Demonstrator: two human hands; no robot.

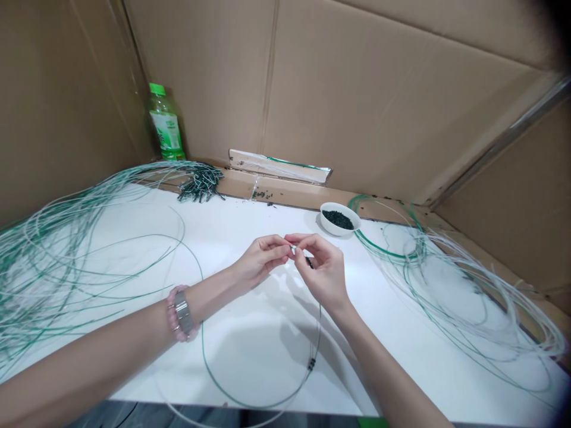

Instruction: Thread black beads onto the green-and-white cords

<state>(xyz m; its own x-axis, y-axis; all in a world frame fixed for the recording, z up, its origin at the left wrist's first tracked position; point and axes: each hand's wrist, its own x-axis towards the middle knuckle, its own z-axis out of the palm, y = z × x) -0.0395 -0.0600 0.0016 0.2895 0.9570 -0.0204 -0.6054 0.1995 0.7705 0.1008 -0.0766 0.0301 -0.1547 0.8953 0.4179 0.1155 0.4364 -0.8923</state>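
Over the middle of the white table (pixel 250 362), my left hand (pixel 263 261) and my right hand (pixel 322 270) meet fingertip to fingertip. Both pinch a small piece at the end of thin cord; its exact shape is hidden by the fingers. Some dark beads show under my right fingers. From there a green and clear cord (pixel 204 351) loops down toward the table's front edge, with a few dark beads (pixel 311 364) threaded on it. A white bowl (pixel 339 230) of dark green beads stands just beyond my right hand.
Coiled green and clear cords (pixel 57 238) cover the left side, ending in a beaded bunch (pixel 200 182). More coils (pixel 414 261) lie at right. A green bottle (pixel 167 128) stands at the back left. Cardboard walls (pixel 339 95) enclose the table; loose beads (pixel 262 194) lie by the back wall.
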